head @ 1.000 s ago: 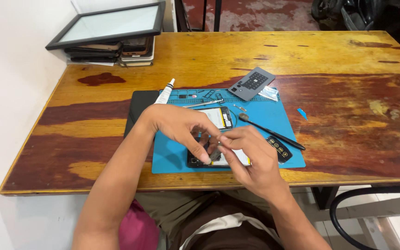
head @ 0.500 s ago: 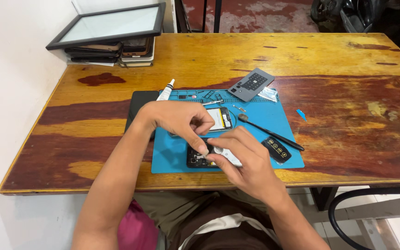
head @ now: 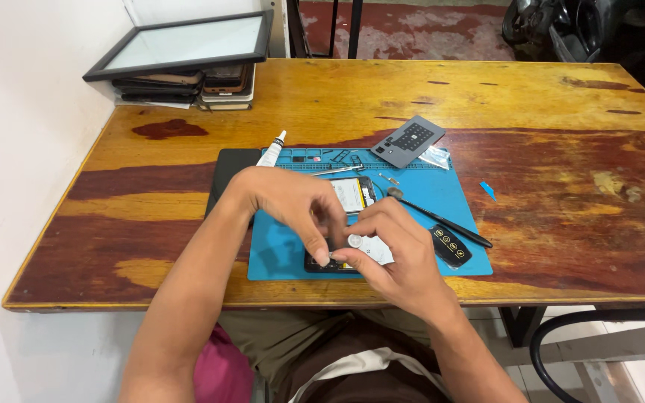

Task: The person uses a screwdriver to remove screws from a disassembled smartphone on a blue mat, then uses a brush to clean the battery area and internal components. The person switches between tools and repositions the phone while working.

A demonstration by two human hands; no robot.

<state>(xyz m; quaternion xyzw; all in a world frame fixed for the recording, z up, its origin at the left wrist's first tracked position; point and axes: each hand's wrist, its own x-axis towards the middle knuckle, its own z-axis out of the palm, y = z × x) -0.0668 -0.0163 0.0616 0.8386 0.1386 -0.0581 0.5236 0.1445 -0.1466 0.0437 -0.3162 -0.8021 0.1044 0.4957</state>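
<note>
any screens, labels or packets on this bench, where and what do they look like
Framed glass panel: far left corner, on stacked devices, black rim, pale face.
Keypad panel: blue mat's far edge, grey rectangle, dark buttons.
Clear packet: beside the keypad, small, shiny.
Glue tube: mat's far left, white, tapered nozzle.

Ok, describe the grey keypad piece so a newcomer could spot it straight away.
On the wooden table lies a blue work mat. At the mat's far right corner rests the grey keypad piece, tilted. It is a flat rectangle with a grid of dark buttons, unlike the small black fob nearer the hands.
</note>
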